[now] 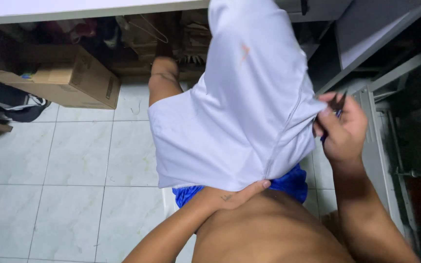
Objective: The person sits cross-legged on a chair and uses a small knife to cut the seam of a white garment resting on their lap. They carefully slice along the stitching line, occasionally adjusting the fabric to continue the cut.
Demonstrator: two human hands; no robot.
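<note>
1. White cloth, a garment [239, 97], hangs from the table edge [74, 9] at the far side down over the person's lap, so it stays spread flat.
2. Left hand [235, 195] lies under its near hem; whether those fingers pinch it I cannot tell.
3. Right hand [342, 129] has fingers closed on the right edge and a small dark tool [338, 101], holding the fabric taut.
4. Cardboard box [74, 78] sits far left on the tiled floor [74, 160].

The shirt [239, 97] is plain pale bluish white, with a small orange mark near its upper part. Below the shirt, the shorts [293, 182] are bright blue. Left of the shirt, the box [69, 78] is brown, on whitish marbled floor tiles [74, 160].
</note>
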